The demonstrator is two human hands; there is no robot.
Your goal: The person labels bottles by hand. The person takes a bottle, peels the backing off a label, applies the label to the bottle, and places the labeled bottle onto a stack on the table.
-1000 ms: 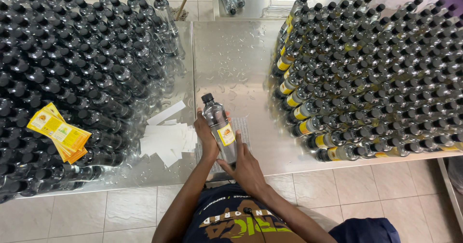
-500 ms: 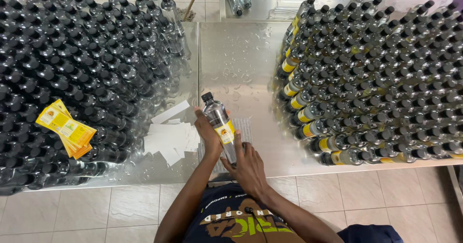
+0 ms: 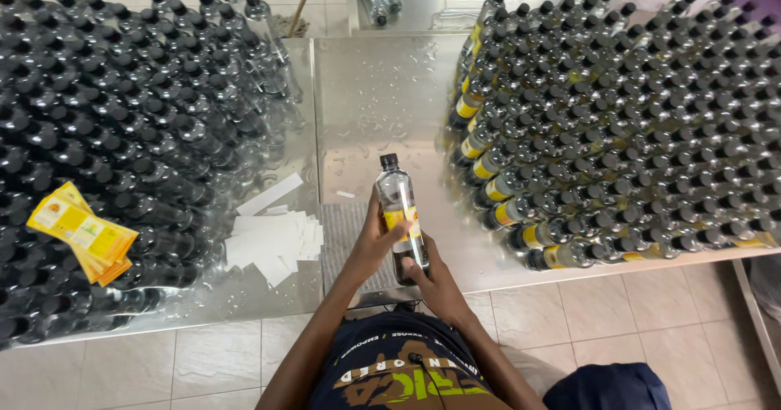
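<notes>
Steel table (image 3: 382, 93), wet, packed left and right with capped bottles. Our left hand (image 3: 370, 243) and right hand (image 3: 435, 284) both grip a clear, yellow-labelled bottle (image 3: 399, 215).

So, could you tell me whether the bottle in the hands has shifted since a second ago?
Yes: the bottle has moved right, off the ridged mat, toward the labelled bottles.

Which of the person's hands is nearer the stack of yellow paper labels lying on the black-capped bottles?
Left. The left hand grips the clear plastic bottle on the side facing the yellow labels; the right hand holds its base, farther away.
</notes>
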